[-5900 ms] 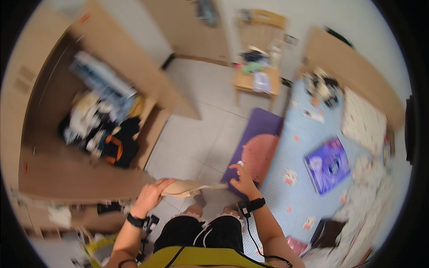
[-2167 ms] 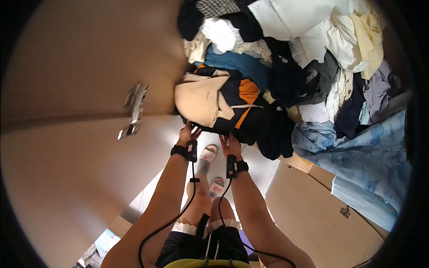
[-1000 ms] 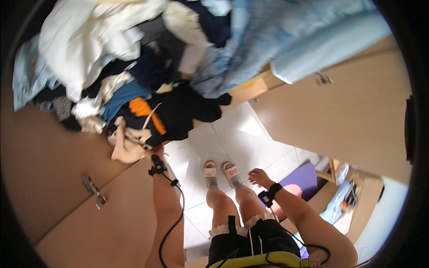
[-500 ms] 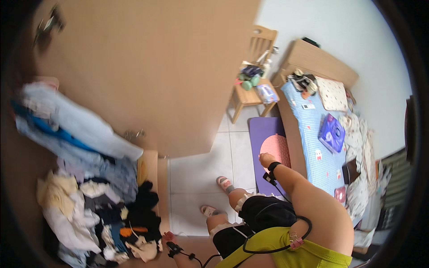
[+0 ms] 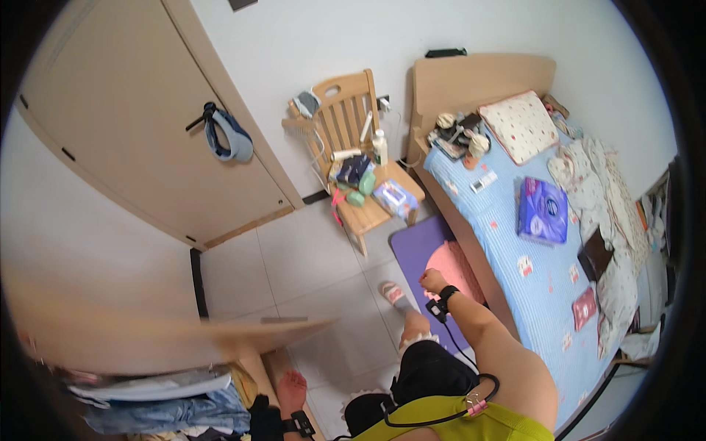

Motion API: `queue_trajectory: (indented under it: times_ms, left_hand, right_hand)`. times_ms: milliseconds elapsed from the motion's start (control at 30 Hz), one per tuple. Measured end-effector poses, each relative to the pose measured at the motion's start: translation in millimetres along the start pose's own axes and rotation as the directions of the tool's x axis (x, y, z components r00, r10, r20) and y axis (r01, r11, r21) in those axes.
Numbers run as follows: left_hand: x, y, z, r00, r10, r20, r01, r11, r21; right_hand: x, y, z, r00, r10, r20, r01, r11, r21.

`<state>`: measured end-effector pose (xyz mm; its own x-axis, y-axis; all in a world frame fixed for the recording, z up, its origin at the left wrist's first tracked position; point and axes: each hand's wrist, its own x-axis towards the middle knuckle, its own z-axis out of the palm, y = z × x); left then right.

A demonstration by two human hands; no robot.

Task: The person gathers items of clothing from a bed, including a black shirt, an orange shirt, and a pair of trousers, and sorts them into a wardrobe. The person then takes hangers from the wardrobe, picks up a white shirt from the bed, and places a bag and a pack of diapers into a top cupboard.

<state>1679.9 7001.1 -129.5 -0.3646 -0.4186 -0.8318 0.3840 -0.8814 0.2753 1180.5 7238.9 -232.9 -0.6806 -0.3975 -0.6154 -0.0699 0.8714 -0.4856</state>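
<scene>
My left hand (image 5: 292, 391) hangs low beside the open wardrobe's edge, with its fingers loosely apart and nothing in it. A black strap with a small device sits on that wrist. Over the purple mat (image 5: 409, 242) and the pink round pad (image 5: 454, 268), my right hand (image 5: 434, 281) is held with curled fingers, and no object shows in it. It wears a black strap with a cabled device too. Hung and piled clothes (image 5: 173, 415) fill the wardrobe near my left hand, partly cut off by the lower edge.
A wooden chair (image 5: 364, 217) bears a bottle, wipes and small items. The bed (image 5: 507, 287) on the right holds a purple package (image 5: 543, 211), a pillow and crumpled bedding. A visor (image 5: 234, 140) hangs on the closed door (image 5: 140, 110). The wardrobe door (image 5: 147, 334) juts across at lower left.
My view has swung away from the wardrobe, so its door and clothes sit lower and the room door shows. My left hand is further forward; my right stays over the mat.
</scene>
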Motion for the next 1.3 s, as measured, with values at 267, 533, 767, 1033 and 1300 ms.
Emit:
queue_trajectory:
  times_ms: [267, 533, 767, 1033, 1300]
  left_hand:
    - [14.1, -52.3, 228.4, 0.965, -0.134, -0.226, 0.129, 0.991, -0.037]
    - [16.0, -67.5, 279.9, 0.876, -0.117, -0.467, 0.065, 0.99, -0.127]
    - [14.9, -90.3, 282.3, 0.844, -0.103, -0.526, -0.004, 0.98, -0.198]
    - [-1.6, -118.4, 253.4, 0.925, -0.042, -0.379, 0.008, 0.996, -0.092]
    - [-67.6, -143.1, 186.1, 0.94, 0.168, -0.296, -0.2, 0.977, -0.08]
  right_hand:
    - [311.7, -358.5, -146.4, 0.703, -0.444, -0.555, 0.637, 0.74, 0.214]
    - [412.1, -532.3, -159.7, 0.833, -0.474, -0.284, 0.463, 0.879, -0.11]
    - [391.4, -563.7, -178.1, 0.639, -0.685, -0.35, 0.625, 0.728, -0.283]
    - [285.9, -515.8, -210.8, 0.525, -0.84, -0.14, 0.746, 0.533, -0.399]
    - [27.3, -315.4, -226.9, 0.229, -0.708, 0.668, 0.86, -0.174, -0.479]
